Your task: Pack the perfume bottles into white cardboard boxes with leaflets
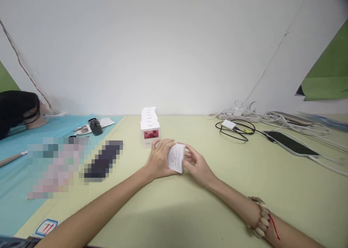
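A small white box (pixel 176 157) with printed text on its side is held between both my hands just above the pale green table (pixel 244 190). My left hand (pixel 160 159) wraps its fingers round the box's left side and top. My right hand (pixel 197 164) grips the box's right end; a beaded bracelet (pixel 259 217) sits on that wrist. Just behind my hands stands a row of several white boxes (pixel 150 126), the nearest one showing a red flower picture on its front.
A power strip (pixel 236 114) with white cables, a white charger (pixel 228 124) with a black cable, and a dark phone (pixel 290 143) lie at the back right. A dark jar (pixel 95 126) and papers lie on a blue mat (pixel 16 175) at left. Another person's dark sleeve (pixel 16 110) rests at far left.
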Demonstrator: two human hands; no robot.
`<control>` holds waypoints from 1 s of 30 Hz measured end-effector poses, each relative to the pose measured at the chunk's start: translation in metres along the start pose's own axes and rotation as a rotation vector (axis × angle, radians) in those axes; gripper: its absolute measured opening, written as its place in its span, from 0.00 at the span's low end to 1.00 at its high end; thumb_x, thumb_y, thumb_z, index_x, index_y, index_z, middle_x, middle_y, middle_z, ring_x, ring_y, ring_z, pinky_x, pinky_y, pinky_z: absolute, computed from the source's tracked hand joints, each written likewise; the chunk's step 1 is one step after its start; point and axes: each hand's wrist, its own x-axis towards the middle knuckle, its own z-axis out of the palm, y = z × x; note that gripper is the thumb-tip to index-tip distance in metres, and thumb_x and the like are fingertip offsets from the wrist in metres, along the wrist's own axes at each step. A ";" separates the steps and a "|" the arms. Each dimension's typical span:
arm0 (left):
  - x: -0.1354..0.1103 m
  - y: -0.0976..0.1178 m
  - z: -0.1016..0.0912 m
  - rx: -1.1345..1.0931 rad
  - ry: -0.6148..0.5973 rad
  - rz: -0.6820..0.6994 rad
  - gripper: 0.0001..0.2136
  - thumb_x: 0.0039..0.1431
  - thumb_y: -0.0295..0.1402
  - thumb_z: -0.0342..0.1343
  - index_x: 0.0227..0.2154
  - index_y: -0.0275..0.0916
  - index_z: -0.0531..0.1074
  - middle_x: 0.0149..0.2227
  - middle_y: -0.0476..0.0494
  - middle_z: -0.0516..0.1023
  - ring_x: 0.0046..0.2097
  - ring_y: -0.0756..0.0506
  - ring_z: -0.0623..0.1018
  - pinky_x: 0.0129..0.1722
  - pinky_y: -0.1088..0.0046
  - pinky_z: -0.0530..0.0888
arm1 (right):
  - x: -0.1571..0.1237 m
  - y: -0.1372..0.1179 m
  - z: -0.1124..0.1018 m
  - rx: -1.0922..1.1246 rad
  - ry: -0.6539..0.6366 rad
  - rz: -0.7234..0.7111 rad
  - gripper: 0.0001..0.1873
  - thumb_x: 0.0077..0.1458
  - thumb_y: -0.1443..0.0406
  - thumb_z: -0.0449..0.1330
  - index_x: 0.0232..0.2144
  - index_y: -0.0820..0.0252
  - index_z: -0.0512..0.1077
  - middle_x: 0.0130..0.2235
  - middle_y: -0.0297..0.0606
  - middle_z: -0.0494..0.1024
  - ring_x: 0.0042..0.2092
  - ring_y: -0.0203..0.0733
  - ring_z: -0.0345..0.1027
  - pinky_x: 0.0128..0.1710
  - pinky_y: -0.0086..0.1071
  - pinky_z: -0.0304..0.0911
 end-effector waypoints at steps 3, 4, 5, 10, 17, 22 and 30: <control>0.001 -0.002 0.001 0.005 0.016 -0.072 0.31 0.38 0.45 0.59 0.46 0.40 0.58 0.45 0.39 0.70 0.48 0.39 0.68 0.51 0.59 0.57 | 0.002 0.001 -0.001 -0.035 0.030 0.025 0.30 0.48 0.65 0.53 0.55 0.56 0.55 0.39 0.37 0.74 0.33 0.38 0.68 0.34 0.32 0.64; 0.001 -0.002 0.001 0.009 0.010 -0.092 0.30 0.39 0.45 0.59 0.45 0.40 0.58 0.45 0.40 0.70 0.48 0.39 0.68 0.51 0.59 0.57 | 0.002 0.002 -0.002 -0.053 0.019 0.023 0.30 0.49 0.64 0.52 0.56 0.56 0.54 0.38 0.37 0.73 0.33 0.38 0.68 0.34 0.32 0.63; 0.001 -0.002 0.000 0.011 0.005 -0.106 0.29 0.39 0.45 0.59 0.45 0.40 0.59 0.44 0.40 0.70 0.48 0.39 0.68 0.51 0.59 0.57 | 0.002 0.003 -0.003 -0.080 0.013 0.011 0.29 0.50 0.64 0.51 0.56 0.56 0.53 0.37 0.36 0.73 0.33 0.37 0.67 0.33 0.31 0.63; 0.000 -0.001 -0.002 0.013 0.033 -0.147 0.31 0.36 0.44 0.61 0.45 0.40 0.59 0.44 0.41 0.69 0.48 0.40 0.67 0.50 0.61 0.58 | 0.002 0.003 -0.010 -0.199 0.108 -0.034 0.24 0.57 0.62 0.43 0.56 0.54 0.53 0.26 0.30 0.68 0.25 0.35 0.61 0.28 0.30 0.60; 0.003 -0.001 -0.003 0.059 -0.014 -0.136 0.31 0.40 0.44 0.59 0.48 0.42 0.59 0.47 0.42 0.68 0.50 0.40 0.66 0.50 0.60 0.57 | -0.002 -0.006 -0.009 -0.504 0.152 -0.193 0.12 0.54 0.58 0.50 0.41 0.50 0.66 0.52 0.38 0.60 0.44 0.42 0.65 0.38 0.34 0.64; 0.002 -0.002 -0.002 0.065 0.054 -0.160 0.31 0.38 0.46 0.60 0.46 0.40 0.60 0.46 0.41 0.69 0.48 0.40 0.66 0.49 0.61 0.58 | 0.003 0.000 -0.019 -0.637 0.147 -0.184 0.11 0.57 0.60 0.47 0.38 0.50 0.67 0.51 0.38 0.59 0.44 0.42 0.65 0.41 0.40 0.64; 0.003 -0.009 -0.008 -0.036 -0.010 -0.112 0.33 0.34 0.48 0.61 0.45 0.41 0.59 0.43 0.43 0.69 0.45 0.40 0.68 0.47 0.62 0.59 | -0.001 -0.002 -0.012 -0.628 0.069 -0.442 0.10 0.55 0.61 0.52 0.40 0.51 0.69 0.56 0.39 0.52 0.58 0.46 0.50 0.54 0.42 0.54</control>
